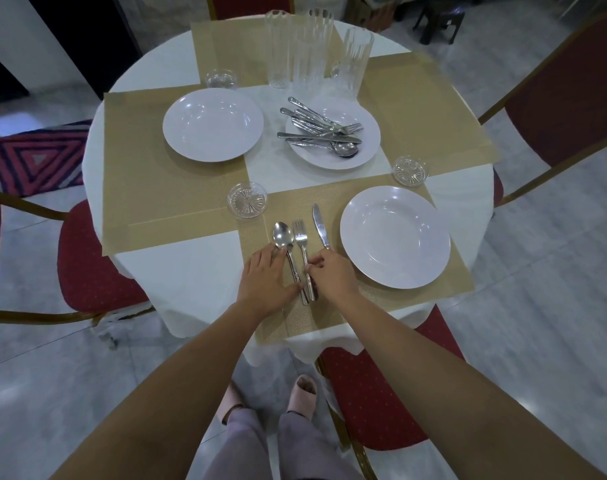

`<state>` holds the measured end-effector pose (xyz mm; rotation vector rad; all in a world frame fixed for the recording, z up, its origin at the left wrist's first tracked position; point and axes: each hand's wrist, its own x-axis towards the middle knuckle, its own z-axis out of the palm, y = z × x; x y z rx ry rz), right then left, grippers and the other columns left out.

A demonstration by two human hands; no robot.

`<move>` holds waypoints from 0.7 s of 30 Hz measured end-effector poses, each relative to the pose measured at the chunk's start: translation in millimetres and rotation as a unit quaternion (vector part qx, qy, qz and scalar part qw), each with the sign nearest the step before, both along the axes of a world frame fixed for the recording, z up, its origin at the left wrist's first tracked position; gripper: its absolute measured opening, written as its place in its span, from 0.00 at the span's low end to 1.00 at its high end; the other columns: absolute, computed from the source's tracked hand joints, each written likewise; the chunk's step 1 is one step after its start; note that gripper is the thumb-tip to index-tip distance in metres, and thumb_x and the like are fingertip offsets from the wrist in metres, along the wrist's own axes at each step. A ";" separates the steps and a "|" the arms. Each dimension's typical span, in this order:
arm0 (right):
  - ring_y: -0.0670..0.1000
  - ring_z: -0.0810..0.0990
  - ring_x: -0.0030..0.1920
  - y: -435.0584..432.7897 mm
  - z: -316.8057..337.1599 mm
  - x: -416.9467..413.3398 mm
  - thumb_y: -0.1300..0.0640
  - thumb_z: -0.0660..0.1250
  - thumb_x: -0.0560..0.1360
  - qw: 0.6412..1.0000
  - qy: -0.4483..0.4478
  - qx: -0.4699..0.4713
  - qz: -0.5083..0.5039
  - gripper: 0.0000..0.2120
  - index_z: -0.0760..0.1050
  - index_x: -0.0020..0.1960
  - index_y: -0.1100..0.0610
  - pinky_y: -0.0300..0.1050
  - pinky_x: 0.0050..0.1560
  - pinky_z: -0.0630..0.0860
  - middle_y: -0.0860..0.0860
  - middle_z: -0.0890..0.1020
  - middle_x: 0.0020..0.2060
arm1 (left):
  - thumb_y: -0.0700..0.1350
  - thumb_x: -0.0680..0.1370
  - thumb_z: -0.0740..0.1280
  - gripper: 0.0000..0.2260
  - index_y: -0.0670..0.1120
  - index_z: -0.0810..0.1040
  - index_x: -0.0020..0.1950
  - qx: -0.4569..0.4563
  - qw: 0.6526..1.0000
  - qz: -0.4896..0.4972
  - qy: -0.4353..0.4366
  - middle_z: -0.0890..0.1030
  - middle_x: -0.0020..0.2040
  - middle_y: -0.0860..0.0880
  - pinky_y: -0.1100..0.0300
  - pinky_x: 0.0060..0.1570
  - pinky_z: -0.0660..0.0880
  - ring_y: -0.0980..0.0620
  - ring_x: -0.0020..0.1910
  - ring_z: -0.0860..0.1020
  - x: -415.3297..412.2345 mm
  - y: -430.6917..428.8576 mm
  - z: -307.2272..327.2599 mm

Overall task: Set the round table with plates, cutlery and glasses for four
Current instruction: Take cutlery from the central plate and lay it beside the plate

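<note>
Both hands work the near place setting on the round surface (177, 271). Spoon (284, 237), fork (302, 244) and knife (321, 225) lie side by side on the near placemat (329, 313), just left of the near plate (395, 237). Long axes run roughly 12 to 6, heads at 12, handles toward the person. Left hand (265, 282) lies flat, fingers spread, fingertips touching the spoon neck, grip not closed on anything. Right hand (333, 275) pinches the fork handle between thumb and forefinger, so that grip is closed on the fork. The knife handle end sits just at the right hand's knuckles, at about 1 o'clock from the pinch; whether it touches, I cannot tell. Judgement: this is an alignment step, and the knife is the outlier, tilted slightly and set a bit apart from the fork. Right hand is the nearer one for it. Remaining cutlery (321, 129) is piled on the centre plate (333, 133) at 12 from both hands, well apart. Left plate (213, 124) sits at 10. Tall glasses (310, 50) stand clustered at far 12. Only 1 setting has cutlery, so most of the task looks undone.
</note>
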<state>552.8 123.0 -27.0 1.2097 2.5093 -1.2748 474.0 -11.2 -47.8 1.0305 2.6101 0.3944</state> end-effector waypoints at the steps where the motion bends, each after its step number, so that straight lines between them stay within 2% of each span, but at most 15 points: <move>1: 0.49 0.81 0.49 -0.4 0.1 0.6 0.56 0.68 0.76 1.000 -0.001 0.003 0.002 0.07 0.80 0.54 0.54 0.47 0.53 0.78 0.49 0.83 0.48 | 0.64 0.73 0.61 0.36 0.52 0.56 0.77 -0.001 1.000 -0.001 0.000 0.59 0.76 0.47 0.50 0.74 0.55 0.47 0.74 0.56 0.0 -0.2 0.0; 17: 0.51 0.80 0.50 0.3 2.4 0.3 0.58 0.68 0.76 1.000 -0.010 -0.011 0.007 0.08 0.79 0.55 0.55 0.47 0.53 0.78 0.50 0.83 0.49 | 0.64 0.74 0.61 0.36 0.52 0.54 0.77 -0.007 1.000 -0.008 -0.001 0.59 0.76 0.47 0.51 0.74 0.53 0.46 0.75 0.56 0.3 0.5 2.1; 21: 0.50 0.80 0.50 1.0 6.3 1.1 0.55 0.66 0.78 1.000 -0.003 -0.013 0.012 0.08 0.79 0.55 0.55 0.44 0.52 0.76 0.50 0.82 0.49 | 0.63 0.73 0.63 0.34 0.52 0.58 0.75 0.023 1.000 -0.007 -0.011 0.62 0.74 0.48 0.50 0.73 0.56 0.46 0.73 0.59 -0.1 -0.4 3.4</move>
